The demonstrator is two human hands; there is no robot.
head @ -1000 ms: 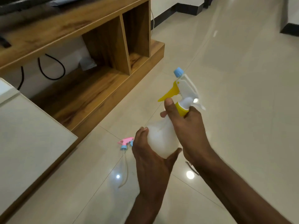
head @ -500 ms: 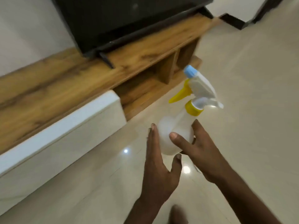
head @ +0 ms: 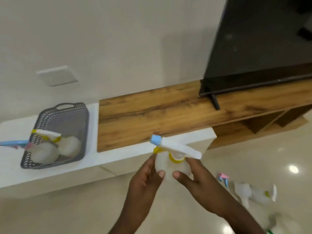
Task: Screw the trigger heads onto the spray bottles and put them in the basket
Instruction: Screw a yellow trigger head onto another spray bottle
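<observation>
Hands hold one bottle (head: pixel 170 168) between them, to the right of the basket (head: pixel 55 135) and lower, in the air in front of the white bench (head: pixel 118 154). The left hand (head: pixel 145 181) grips the left side of the body with curled fingers, the right hand (head: pixel 197 181) grips the right side. The trigger head (head: pixel 175 146) sits on the neck with its yellow collar down, so I judge the screwing is finished for this one.

The basket stands on the bench, well apart from the bottle. Two finished bottles (head: pixel 55 149) lie in it already.

The step in hand seems to be the carrying to the basket. The next move calls for bringing the bottle to the left over the rim and laying it beside the two others, where free room is near the far end.

Far right of the basket, on the floor, a pink head (head: pixel 222 177) and more bottles (head: pixel 253 193) wait, so the task is not finished.
</observation>
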